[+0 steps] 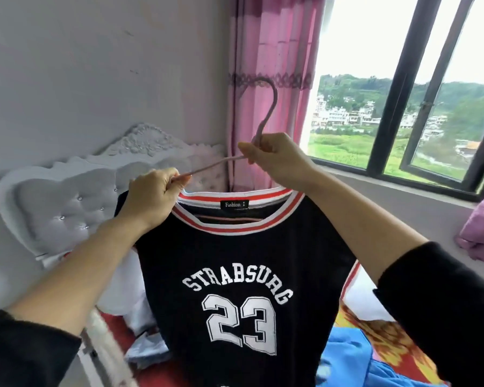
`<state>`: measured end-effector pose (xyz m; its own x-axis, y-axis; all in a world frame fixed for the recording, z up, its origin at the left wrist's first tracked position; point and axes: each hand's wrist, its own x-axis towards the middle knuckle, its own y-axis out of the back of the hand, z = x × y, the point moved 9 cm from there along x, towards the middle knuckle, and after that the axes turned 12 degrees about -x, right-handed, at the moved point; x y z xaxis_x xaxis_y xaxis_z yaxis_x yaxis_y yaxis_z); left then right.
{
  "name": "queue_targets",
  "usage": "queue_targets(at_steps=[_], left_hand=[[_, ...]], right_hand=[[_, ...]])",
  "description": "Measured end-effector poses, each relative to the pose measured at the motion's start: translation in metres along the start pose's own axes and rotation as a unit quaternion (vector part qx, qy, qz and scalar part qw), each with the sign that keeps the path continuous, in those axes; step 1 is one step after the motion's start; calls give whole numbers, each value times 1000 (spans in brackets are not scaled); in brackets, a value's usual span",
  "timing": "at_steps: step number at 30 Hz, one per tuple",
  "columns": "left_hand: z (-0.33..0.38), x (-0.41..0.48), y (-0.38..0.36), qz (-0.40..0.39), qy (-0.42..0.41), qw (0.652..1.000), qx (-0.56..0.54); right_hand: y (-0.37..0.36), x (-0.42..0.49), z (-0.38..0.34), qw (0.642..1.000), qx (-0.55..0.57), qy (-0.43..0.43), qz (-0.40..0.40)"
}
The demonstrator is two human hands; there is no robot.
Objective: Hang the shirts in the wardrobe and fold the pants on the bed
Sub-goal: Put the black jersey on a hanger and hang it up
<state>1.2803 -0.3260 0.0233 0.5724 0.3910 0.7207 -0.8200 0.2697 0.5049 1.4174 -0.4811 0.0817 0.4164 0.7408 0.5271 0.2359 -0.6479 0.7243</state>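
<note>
Both fists close on the pink hanger (271, 107) inside the black shirt (235, 261) (number 23): left hand (151, 194) on its arm, right hand (274, 160) at its neck.

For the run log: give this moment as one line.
left hand: pinches hanger arm | right hand: grips hanger neck | black jersey: partly on hanger, held up

A bed (113, 325) with a white tufted headboard (67, 202) carries a red patterned cover (382, 335). White cloth (120, 286), a blue garment (344, 356) and pale fabric (148, 353) lie on it.
</note>
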Motion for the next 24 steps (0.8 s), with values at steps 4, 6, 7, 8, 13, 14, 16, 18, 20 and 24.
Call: queue_targets(at_steps=[4,6,7,8,13,14,16,18,20,24], left_hand=[[-39,-13,61,20,24,999,28],[-66,-21,99,38,41,998,37],[-81,-26,120,49,51,996,46],[-97,-31,142,61,65,994,55],[-179,-59,243,56,130,985,100],[-195,-66,264,58,146,982,106],[-223,-78,304,68,175,974,127],[-251,-87,340,76,188,968,149],[-274,-95,371,84,186,964,173],[-327,-124,429,91,226,936,255]], right_hand=[[-51,25,-46,999,7,30,-36],[-85,35,-63,997,-17,46,-61],[-104,39,-69,995,-41,46,-72],[-122,42,-73,994,-62,40,-80],[-216,62,-117,993,-82,27,-85],[-234,68,-135,992,-86,39,-82],[-268,81,-178,992,-88,66,-67],[-300,95,-230,992,-52,102,-60],[-334,110,-287,987,47,123,-91],[-414,138,-364,958,199,60,-198]])
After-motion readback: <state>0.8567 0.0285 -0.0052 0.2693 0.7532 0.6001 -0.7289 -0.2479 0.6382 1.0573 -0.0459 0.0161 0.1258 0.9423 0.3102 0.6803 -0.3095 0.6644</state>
